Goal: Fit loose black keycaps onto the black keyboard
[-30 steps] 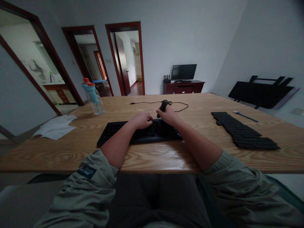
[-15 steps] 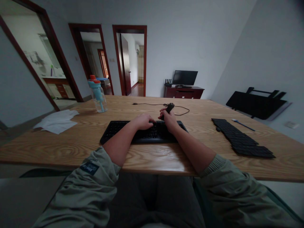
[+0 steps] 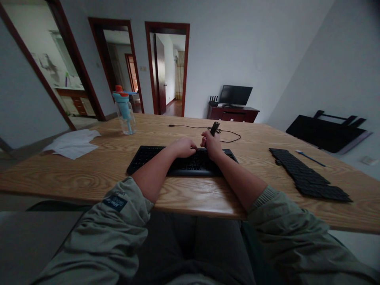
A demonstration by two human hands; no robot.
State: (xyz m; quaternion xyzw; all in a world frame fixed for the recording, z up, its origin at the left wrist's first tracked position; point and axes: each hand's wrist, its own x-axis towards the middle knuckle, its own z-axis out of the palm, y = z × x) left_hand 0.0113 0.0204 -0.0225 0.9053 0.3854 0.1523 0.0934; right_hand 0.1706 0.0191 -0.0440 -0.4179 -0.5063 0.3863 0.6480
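Note:
A black keyboard (image 3: pixel 197 171) lies on the wooden table in front of me, partly covered by my forearms. My left hand (image 3: pixel 185 147) rests across its middle, fingers bent down against it; the fingertips are hard to see. My right hand (image 3: pixel 212 145) is closed around a black stick-like tool (image 3: pixel 215 127), held upright over the keyboard's right part. The top of this tool sticks out above the fist, while its lower end is hidden. Behind the hands a thin black cable (image 3: pixel 190 126) runs over the table, its plug to the left.
To the right, black keycaps (image 3: pixel 305 174) lie in joined rows beside a small blue-handled brush (image 3: pixel 310 157). White tissues (image 3: pixel 73 144) and a clear bottle with an orange and blue lid (image 3: pixel 127 114) are at the left. The table's near edge (image 3: pixel 198 215) is just before my lap.
The view has shifted slightly. My right fist has turned so the black tool stands more upright. The left hand keeps its place on the keyboard, its index finger more tucked in.

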